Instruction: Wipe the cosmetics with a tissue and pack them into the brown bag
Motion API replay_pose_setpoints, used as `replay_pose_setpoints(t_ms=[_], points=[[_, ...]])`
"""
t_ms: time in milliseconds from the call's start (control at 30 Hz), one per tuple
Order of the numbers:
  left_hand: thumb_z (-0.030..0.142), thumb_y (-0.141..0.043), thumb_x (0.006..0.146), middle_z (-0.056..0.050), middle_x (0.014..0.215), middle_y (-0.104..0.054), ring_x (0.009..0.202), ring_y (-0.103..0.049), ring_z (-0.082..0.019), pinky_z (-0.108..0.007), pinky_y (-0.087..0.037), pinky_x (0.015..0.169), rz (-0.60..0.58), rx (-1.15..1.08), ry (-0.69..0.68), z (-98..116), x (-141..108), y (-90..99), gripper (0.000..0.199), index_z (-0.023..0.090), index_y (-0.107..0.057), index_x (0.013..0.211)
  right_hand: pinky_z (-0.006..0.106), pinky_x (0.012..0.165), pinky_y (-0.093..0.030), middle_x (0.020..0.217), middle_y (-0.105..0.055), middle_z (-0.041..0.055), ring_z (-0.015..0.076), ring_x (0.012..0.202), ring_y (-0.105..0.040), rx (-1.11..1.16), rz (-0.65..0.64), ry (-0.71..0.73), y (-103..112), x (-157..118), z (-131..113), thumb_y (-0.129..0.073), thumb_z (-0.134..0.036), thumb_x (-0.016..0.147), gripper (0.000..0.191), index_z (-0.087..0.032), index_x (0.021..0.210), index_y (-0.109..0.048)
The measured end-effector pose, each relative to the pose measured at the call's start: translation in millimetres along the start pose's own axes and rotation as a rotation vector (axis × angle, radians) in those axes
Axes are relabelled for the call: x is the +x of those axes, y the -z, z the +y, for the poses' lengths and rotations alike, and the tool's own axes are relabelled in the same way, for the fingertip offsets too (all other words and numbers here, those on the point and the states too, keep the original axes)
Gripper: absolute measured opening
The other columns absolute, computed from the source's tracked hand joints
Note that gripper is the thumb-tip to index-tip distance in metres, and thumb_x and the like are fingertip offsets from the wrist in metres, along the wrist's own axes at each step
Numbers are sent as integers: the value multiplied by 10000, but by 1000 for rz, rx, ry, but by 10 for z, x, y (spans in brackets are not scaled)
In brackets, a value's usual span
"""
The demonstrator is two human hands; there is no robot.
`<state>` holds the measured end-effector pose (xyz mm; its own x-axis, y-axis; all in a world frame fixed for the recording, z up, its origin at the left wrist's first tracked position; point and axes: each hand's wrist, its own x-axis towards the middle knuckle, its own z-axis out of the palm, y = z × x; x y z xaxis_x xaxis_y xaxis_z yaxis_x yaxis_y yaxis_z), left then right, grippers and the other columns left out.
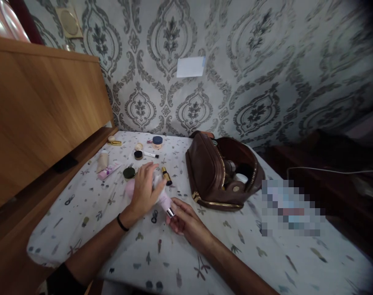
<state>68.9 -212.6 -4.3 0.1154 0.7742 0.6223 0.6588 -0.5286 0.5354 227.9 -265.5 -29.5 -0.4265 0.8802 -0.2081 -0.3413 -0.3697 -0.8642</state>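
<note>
In my right hand (186, 219) is a slim pale pink bottle (164, 201) with a shiny silver band, gripped at its lower end and tilted up to the left. My left hand (145, 188) curls around the bottle's upper end, with a whitish, crumpled tissue-like piece (158, 180) between thumb and fingers. Its exact kind is unclear. Partly hidden behind that hand lies a rounded pink item (129, 188). A dark green-lidded jar (129, 173) sits just beyond it. Close to my left thumb, a small black and gold bottle (167, 176) lies on the patterned cloth (162, 262).
A brown leather bag (205, 168) stands unzipped on the right, with cosmetics inside. Farther back are a blue-lidded jar (157, 142), a black-lidded jar (138, 155) and a brush (151, 155). Tubes (109, 170) lie at left beside a wooden cabinet (48, 106). Patterned wallpaper rises behind.
</note>
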Motion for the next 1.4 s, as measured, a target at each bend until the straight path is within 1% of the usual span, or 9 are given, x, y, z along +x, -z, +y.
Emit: replay_pose_setpoints(t_ms=[167, 267, 400, 500, 767, 967, 1067, 1167, 1400], points=[[373, -543, 919, -158, 1409, -518, 1396, -344, -343, -614, -198, 1136, -204, 184, -176, 169, -189, -99, 435, 207, -505, 1319, 173, 374, -163, 613, -613, -28, 61, 417, -413, 69, 72, 22, 19, 11, -14, -769, -599, 679, 479, -208, 828, -536], [362, -549, 915, -150, 1395, -531, 1396, -348, -347, -618, -209, 1131, -193, 184, -199, 141, -166, -91, 384, 222, -551, 1273, 177, 373, -166, 614, -610, -30, 63, 414, -409, 65, 72, 19, 26, 9, -23, -764, -599, 684, 475, -208, 853, -555], [329, -512, 928, -161, 1327, -551, 1303, -461, -308, -483, -376, 1062, -45, 45, -42, -73, 11, -1, 316, 185, -580, 1201, 180, 364, -160, 609, -614, -24, 56, 398, -376, 59, 10, -4, 12, 0, -24, -758, -588, 707, 469, -199, 889, -570], [325, -482, 927, -54, 951, -655, 894, -620, -198, -313, -481, 813, -45, -134, 170, -249, 137, 83, 224, 183, -604, 1050, 177, 362, -160, 604, -611, -22, 46, 390, -364, 71, -56, -25, -5, -19, -15, -754, -581, 721, 451, -193, 824, -548], [391, -508, 878, 53, 597, -468, 591, -451, -121, -226, -361, 572, -23, -255, 358, -378, 235, 183, 261, 192, -554, 716, 178, 395, -225, 646, -570, -28, 56, 470, -441, -41, -90, -25, 31, -8, 47, -754, -579, 728, 457, -168, 863, -604], [380, -502, 888, 53, 581, -473, 582, -456, -120, -234, -361, 581, -20, -211, 305, -308, 224, 196, 274, 188, -559, 701, 202, 445, -351, 757, -538, -53, 64, 500, -455, -286, 8, 147, 13, -36, 55, -735, -519, 774, 554, -233, 1214, -560], [363, -469, 926, 30, 656, -550, 635, -520, -137, -247, -412, 630, 15, -195, 257, -276, 207, 182, 249, 188, -591, 798, 207, 439, -364, 800, -598, -30, 77, 499, -523, -251, -33, 126, -9, -59, 31, -688, -550, 808, 541, -233, 1219, -534], [320, -446, 952, -55, 953, -637, 937, -612, -197, -319, -474, 866, 85, -124, 125, -225, 162, 132, 209, 180, -599, 978, 194, 416, -337, 802, -644, -9, 83, 499, -562, -80, -67, 66, -24, -55, 25, -692, -558, 804, 510, -210, 1144, -540], [335, -484, 959, -191, 1442, -379, 1384, -367, -333, -514, -383, 1090, -13, 115, -51, 27, -96, -69, 355, 179, -485, 1278, 165, 374, -237, 711, -655, -16, 67, 443, -523, 195, -46, -42, -35, -21, 37, -752, -569, 742, 512, -198, 1026, -540]])
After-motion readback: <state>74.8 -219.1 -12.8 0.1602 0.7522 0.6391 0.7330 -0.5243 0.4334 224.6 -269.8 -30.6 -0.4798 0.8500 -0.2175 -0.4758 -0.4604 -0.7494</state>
